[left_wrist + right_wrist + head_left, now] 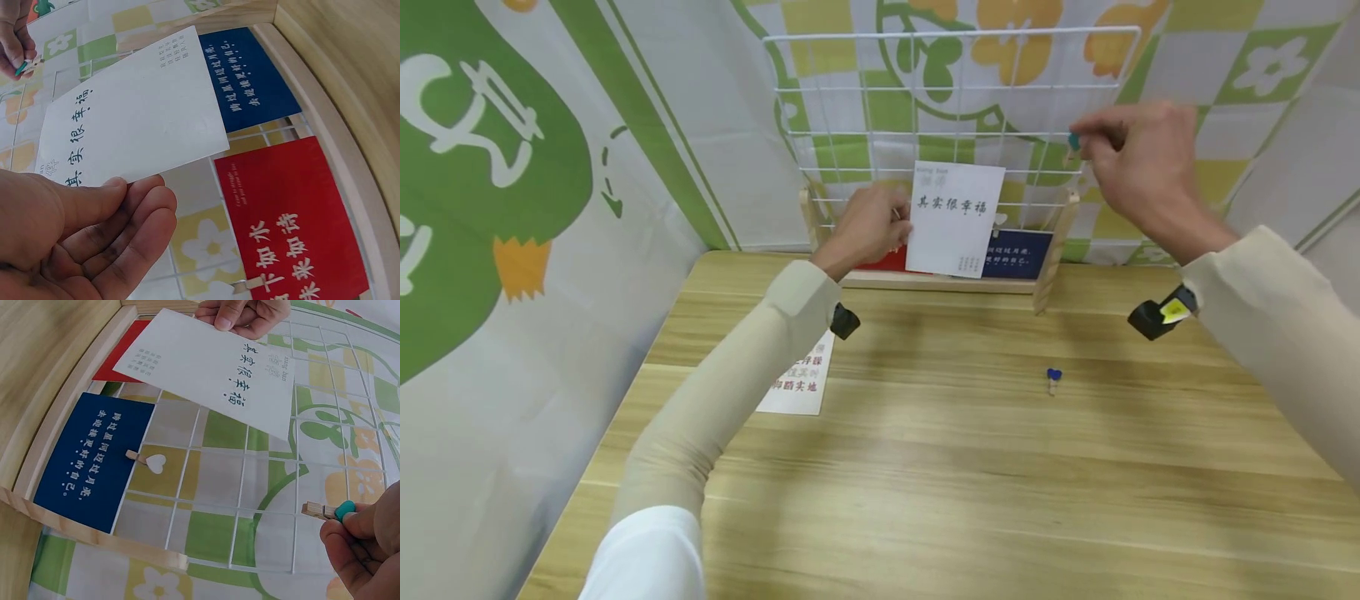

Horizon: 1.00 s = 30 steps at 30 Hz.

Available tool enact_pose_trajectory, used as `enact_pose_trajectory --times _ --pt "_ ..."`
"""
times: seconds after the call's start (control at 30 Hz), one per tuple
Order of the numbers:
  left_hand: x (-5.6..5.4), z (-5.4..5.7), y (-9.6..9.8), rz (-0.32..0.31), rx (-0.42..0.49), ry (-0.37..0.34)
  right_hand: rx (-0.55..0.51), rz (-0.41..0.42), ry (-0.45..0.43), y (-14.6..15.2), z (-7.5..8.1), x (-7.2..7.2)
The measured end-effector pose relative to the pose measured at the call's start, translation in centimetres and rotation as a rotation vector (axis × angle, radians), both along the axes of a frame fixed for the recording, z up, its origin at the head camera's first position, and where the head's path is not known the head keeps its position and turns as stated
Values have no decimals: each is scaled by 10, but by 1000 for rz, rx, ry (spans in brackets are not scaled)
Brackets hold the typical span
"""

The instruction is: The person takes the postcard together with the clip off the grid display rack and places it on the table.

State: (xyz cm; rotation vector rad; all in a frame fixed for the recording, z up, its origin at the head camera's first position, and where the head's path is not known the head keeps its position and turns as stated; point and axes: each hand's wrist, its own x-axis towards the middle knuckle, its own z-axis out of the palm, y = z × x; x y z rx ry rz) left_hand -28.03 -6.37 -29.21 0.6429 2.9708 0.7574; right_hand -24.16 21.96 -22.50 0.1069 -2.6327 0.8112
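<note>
A white card with dark Chinese characters is pinched along its left edge by my left hand, thumb in front and fingers behind. It stands in front of the white wire grid. My right hand, at the grid's right side, pinches a small wooden clothespin by its teal heart. Behind the white card, a red card and a dark blue card hang low on the grid. A clothespin with a white heart grips the blue card's top edge.
A clothespin with a blue heart lies on the wooden table. Another white card with red characters lies at left, partly under my left forearm. The grid stands in a wooden base against a patterned cloth.
</note>
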Motion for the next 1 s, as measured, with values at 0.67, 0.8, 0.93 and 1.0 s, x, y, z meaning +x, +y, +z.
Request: enact_pose_trajectory --times 0.67,0.8,0.93,1.0 --pt "19 -36 -29 2 -93 -68 15 67 -1 30 -59 24" --pt "22 -41 -35 3 -74 -105 20 66 -15 34 -69 29" --pt "25 -46 -39 4 -84 -113 19 66 -19 38 -75 32" --pt "27 -48 -41 4 -94 -109 21 64 -29 40 -78 34"
